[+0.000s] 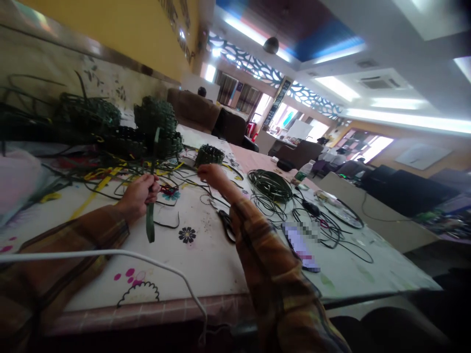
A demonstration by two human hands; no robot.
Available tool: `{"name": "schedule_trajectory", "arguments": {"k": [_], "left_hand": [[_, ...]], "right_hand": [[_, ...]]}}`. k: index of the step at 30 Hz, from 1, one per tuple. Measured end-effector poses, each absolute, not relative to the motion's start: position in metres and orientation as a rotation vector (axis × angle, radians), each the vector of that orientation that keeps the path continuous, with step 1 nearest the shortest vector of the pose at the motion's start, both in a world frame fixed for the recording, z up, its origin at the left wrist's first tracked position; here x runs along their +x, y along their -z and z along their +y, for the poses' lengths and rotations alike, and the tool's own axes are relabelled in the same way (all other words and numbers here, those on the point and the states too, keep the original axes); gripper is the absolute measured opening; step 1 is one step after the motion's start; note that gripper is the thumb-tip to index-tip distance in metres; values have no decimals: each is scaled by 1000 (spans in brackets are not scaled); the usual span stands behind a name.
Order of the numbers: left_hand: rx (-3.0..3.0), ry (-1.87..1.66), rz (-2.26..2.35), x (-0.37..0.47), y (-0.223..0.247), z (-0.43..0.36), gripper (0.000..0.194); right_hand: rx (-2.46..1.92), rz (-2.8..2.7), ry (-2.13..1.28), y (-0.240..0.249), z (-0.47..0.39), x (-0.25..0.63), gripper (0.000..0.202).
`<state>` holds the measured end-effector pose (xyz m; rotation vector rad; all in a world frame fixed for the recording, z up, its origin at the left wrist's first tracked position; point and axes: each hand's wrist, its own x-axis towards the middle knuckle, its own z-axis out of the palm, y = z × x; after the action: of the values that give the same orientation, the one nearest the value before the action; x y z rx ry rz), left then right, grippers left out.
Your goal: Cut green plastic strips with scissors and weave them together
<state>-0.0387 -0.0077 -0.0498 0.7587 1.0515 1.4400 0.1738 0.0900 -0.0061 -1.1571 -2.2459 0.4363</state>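
My left hand point(142, 196) is closed around a flat dark-green strip point(150, 223), which sticks up above the fist and hangs down below it. My right hand point(212, 175) reaches forward over the table with its fingers drawn together; what they hold, if anything, is hidden. Just behind the right hand stands a small round woven green basket point(209, 154). Loose green strips and yellow strips point(103, 184) lie around and behind my left hand. Black-handled scissors point(227, 225) rest beside my right forearm, partly covered by it.
Larger woven baskets point(155, 117) are piled at the back left. A coil of green strip point(270, 185), a bottle point(303, 171) and a phone-like lilac object point(300, 247) lie on the right. A white cable point(147, 258) crosses in front of me. Chairs point(195, 110) stand beyond the table.
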Motion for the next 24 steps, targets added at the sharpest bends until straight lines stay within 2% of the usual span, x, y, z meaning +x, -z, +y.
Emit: {"name": "schedule_trajectory", "arguments": {"k": [2,6,8,14,20,24], "left_hand": [[753,-1445,1037,-40,52,-6,17],[742,-1442,1011,-39,57,-5,16],[741,-1435,998,-38,59,-5,16],[737,-1414,963,-37,67,-3,15],[732,-1419,960,-38,70,-2,16],[729,-1395,980,-38,68,-3,17]], "right_hand": [[-1118,-2123,-485,-24,106,184,14],[-765,-1691,-817,-64,110,193,11],[-651,-1677,-792,-72,102,193,13],[-632,-1614,-248,-75,79,198,3],[-820,-2163,106,-71,74,211,17],[-803,-1922,414,-59,56,208,24]]}}
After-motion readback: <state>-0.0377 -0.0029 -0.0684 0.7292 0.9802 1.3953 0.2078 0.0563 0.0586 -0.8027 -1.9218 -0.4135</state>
